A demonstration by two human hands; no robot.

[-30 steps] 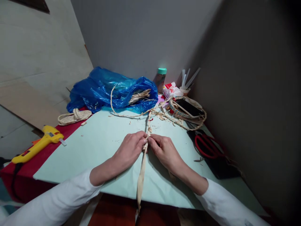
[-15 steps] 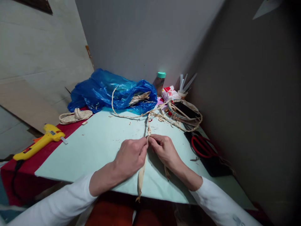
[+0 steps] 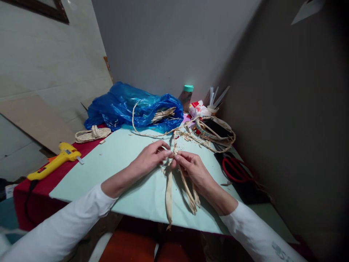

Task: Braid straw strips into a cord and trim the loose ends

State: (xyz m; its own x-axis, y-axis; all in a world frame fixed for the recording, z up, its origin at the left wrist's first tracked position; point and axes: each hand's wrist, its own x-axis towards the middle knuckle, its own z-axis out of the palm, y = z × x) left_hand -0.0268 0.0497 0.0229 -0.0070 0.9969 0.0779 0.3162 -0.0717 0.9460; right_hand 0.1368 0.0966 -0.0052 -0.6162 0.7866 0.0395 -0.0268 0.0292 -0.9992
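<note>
A pale braided cord of dried plant fibre (image 3: 175, 140) runs toward me down the middle of the board. My right hand (image 3: 192, 167) pinches its near end between thumb and fingers. Just left of that spot is my left hand (image 3: 151, 156), its fingers loosely apart and their tips close to the braid; whether they touch it I cannot tell. Below the hands hang loose flat strands, one long strip (image 3: 169, 198) reaching past the board's front edge and several (image 3: 189, 194) under my right hand.
On the left lie a yellow glue gun (image 3: 56, 163) and a woven slipper (image 3: 92, 134). Behind sits a blue plastic bag (image 3: 120, 105) with a fibre bundle (image 3: 163, 114). Right are red-handled scissors (image 3: 236, 173) and a phone (image 3: 216, 128). A green-lidded jar (image 3: 186, 98) stands near the wall.
My left hand has loosened from its closed grip and shifted up and away from the braid. More loose strands now show below my right hand, which still pinches the braid.
</note>
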